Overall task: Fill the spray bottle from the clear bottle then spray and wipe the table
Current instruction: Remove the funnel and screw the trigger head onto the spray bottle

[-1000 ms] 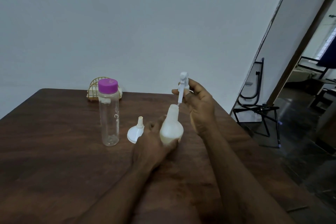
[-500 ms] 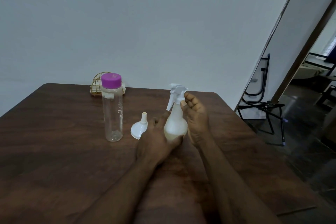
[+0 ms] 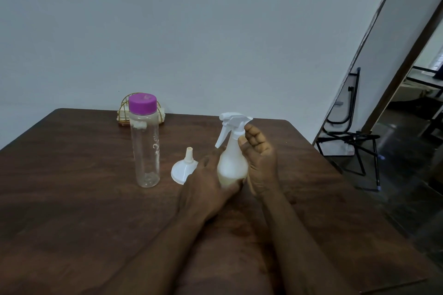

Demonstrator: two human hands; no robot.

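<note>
**White trigger head [image 3: 236,123] on the spray bottle [image 3: 232,163]: filling looks finished**

The spray bottle stands on the dark wooden tabletop [image 3: 72,199], its base gripped by the left hand [image 3: 206,187]. The right hand [image 3: 260,158] sits beside the neck with fingers loosely curled and thumb touching it, clasping nothing. To their left are a white funnel [image 3: 183,169], lying mouth down, and the capped clear bottle [image 3: 145,151], apparently almost empty. The head is probably being seated. Next comes snugging the collar, then aiming at the tabletop. A cloth may wait in the wire holder [image 3: 122,112].
</note>
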